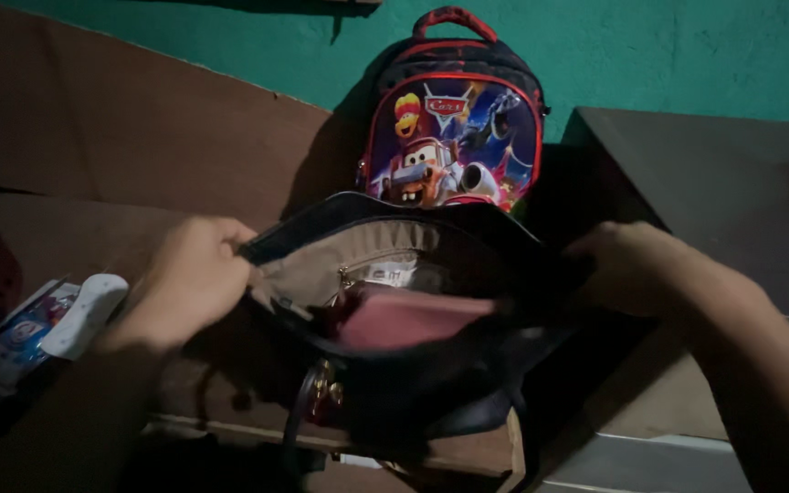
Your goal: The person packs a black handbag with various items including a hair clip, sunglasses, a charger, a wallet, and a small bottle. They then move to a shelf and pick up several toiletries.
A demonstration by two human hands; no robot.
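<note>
Teal wall (687,55) rose behind brown boards (93,119), and a cartoon-printed backpack (454,128) leaned against it. Below the backpack lay a black handbag (413,383), its mouth pulled wide to show beige lining (358,260) and a pink pouch (404,315) inside. The left hand (195,274) was closed in a pinch on the bag's left rim. The right hand (627,265) gripped the right rim, fingers curled out of sight in shadow. A white packet (84,315) lay far left.
</note>
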